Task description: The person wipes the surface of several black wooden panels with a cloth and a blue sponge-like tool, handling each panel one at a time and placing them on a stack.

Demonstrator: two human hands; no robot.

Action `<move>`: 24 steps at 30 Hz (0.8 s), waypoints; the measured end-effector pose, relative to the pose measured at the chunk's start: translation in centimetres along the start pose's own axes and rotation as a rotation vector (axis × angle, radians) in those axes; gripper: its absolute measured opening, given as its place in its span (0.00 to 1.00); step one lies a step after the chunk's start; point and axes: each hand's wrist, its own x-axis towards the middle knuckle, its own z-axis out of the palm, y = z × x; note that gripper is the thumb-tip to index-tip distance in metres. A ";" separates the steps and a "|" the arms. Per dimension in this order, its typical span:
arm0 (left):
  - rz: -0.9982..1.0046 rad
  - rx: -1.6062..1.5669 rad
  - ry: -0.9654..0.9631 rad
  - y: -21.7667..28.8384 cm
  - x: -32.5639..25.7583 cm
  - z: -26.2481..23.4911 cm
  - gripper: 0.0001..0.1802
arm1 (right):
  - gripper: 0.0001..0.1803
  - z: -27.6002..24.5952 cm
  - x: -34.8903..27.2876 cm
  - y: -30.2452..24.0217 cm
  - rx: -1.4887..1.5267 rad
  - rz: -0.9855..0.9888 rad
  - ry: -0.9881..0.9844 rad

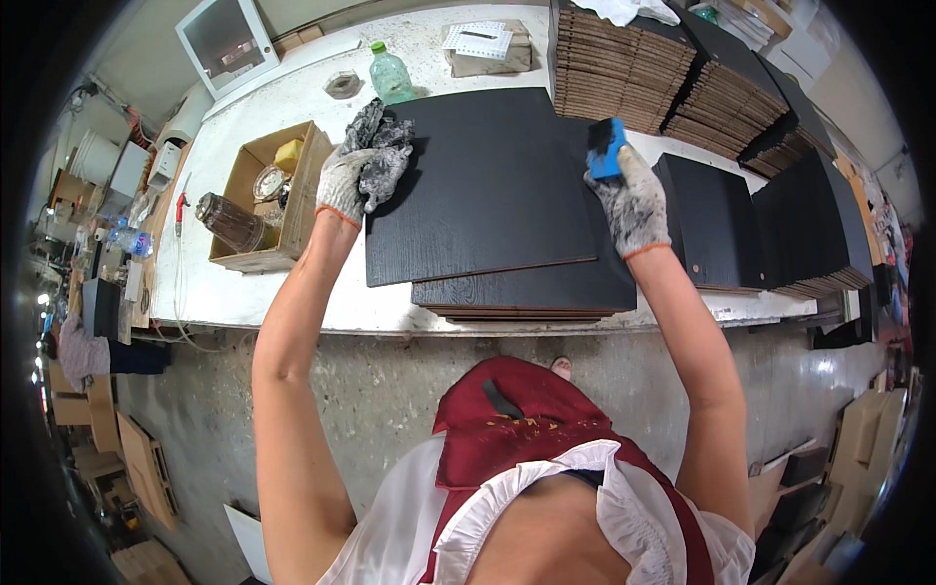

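My left hand, in a stained white knit glove, is closed on a crumpled rag blackened all over. It is at the left edge of a black wood-grained panel. That panel lies askew on top of a stack of black panels. My right hand, gloved and smudged dark, grips a small blue scraper with black smears on its face. The scraper is held up beside the top panel's right edge. Part of the lower stack is hidden under the top panel.
Left of the stack stands a cardboard box holding a dark jar and a yellow sponge. A green bottle is behind. Tall panel stacks fill the right of the white table. Another person is far left.
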 end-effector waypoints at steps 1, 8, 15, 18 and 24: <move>0.013 -0.041 -0.005 -0.2 0.3 1.8 0.20 | 0.24 -0.5 1.3 -0.4 0.129 0.025 0.065; 0.244 0.086 -0.083 8.5 -6.5 13.1 0.17 | 0.15 2.0 5.1 -8.4 0.570 0.136 0.110; 0.410 0.749 -0.224 10.2 -9.6 16.2 0.22 | 0.19 -5.3 6.4 -11.3 0.003 -0.067 -0.195; 0.243 0.530 -0.460 8.8 -12.4 15.5 0.16 | 0.23 -6.2 1.7 -10.1 0.221 -0.122 -0.302; 0.387 0.999 -0.534 5.0 -13.3 10.0 0.08 | 0.23 -4.9 -0.5 -4.6 0.494 -0.100 -0.058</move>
